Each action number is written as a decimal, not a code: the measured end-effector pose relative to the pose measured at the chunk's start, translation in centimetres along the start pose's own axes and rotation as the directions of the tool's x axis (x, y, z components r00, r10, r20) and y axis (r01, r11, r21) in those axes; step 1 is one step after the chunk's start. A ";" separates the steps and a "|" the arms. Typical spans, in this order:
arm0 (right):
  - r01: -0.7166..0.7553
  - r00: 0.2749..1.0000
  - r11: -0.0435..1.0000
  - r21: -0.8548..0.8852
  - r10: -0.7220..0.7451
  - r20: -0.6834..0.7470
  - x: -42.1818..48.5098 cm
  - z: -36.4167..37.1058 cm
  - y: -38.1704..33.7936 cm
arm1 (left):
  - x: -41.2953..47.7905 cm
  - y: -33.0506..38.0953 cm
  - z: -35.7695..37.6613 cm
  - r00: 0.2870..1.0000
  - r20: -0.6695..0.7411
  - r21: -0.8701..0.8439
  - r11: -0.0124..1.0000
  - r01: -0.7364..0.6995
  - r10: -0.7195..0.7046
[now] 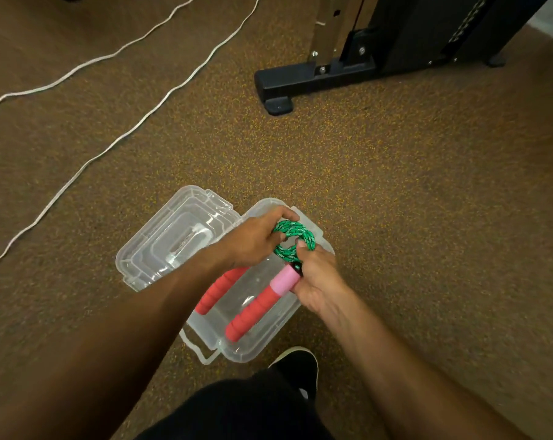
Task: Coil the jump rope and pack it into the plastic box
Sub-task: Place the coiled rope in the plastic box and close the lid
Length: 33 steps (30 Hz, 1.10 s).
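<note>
Two hands meet on one green rope coil (pixel 295 231): the left hand (pixel 253 239) clenches its far side, and the right hand (pixel 319 281) grips its near side, just by a handle's pink collar. Two red foam handles (pixel 253 308) slant into one clear plastic box (pixel 259 350) (coil above its far right corner). One lid (pixel 173 236) lies open on the left. Open floor (pixel 427 217) lies right of the box. Two white cord runs (pixel 132 128) cross far left, one black machine foot (pixel 300 79) stands far, and one black shoe (pixel 295 365) sits near.
</note>
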State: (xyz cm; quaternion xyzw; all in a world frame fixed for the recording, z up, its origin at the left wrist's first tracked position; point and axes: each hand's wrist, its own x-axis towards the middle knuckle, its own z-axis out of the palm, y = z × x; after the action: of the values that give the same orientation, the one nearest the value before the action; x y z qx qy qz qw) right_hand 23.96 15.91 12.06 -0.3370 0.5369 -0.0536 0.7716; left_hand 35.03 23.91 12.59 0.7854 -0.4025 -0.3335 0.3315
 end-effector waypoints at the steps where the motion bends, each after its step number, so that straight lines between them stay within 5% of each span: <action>1: -0.011 0.999 1.000 -0.024 0.010 -0.033 0.5 0.1 0.4 | 0.2 -0.5 0.4 1.000 0.006 0.043 0.999 0.003 -0.003; 7: -0.114 0.985 0.988 -0.105 0.099 -0.139 2.8 0.6 1.2 | 1.5 -2.6 2.5 0.999 0.030 0.231 0.973 0.010 -0.017; 16: -0.240 0.945 0.952 -0.190 0.184 -0.271 7.5 1.8 3.4 | 3.0 -6.9 5.0 0.991 0.108 0.254 0.966 0.053 -0.083; 25: -0.362 0.899 0.911 -0.199 0.285 -0.334 11.4 2.0 5.0 | 3.7 -10.6 7.5 1.000 0.028 0.390 0.921 -0.002 -0.009; 30: -0.292 0.913 0.922 -0.254 0.190 -0.361 11.9 2.4 5.7 | 3.8 -11.0 8.3 0.999 -0.011 0.546 0.838 -0.023 0.034; 33: -0.267 0.917 0.844 -0.466 0.072 -0.393 13.0 2.3 6.6 | 3.5 -10.4 8.2 0.999 -0.040 0.566 0.825 0.011 0.014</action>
State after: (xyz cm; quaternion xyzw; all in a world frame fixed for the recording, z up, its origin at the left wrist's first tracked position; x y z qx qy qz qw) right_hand 29.49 16.26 -1.61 -0.4637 0.6920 0.0992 0.5443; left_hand 34.47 23.59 -1.11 0.8549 -0.4768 -0.1823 0.0928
